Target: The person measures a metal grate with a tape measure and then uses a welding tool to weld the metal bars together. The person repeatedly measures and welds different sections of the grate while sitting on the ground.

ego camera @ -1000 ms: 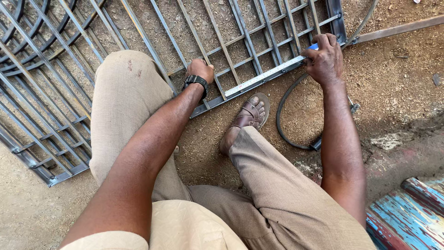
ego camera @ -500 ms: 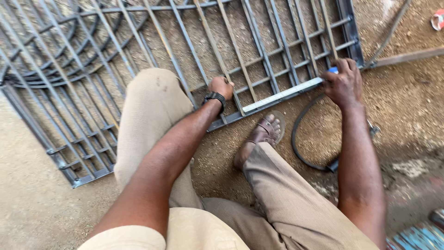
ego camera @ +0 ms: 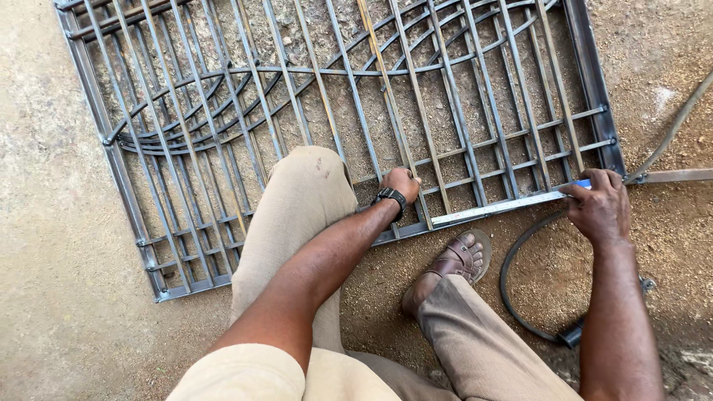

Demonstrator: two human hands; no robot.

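Here, steel ruler (ego camera: 505, 207) lengthwise along grille (ego camera: 111, 160) edge, left hand (ego camera: 401, 186) to right hand (ego camera: 598, 208).

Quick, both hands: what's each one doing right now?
Left hand: closed on a bar of the metal grille.
Right hand: closed, pinching the end of the steel ruler laid along the grille.
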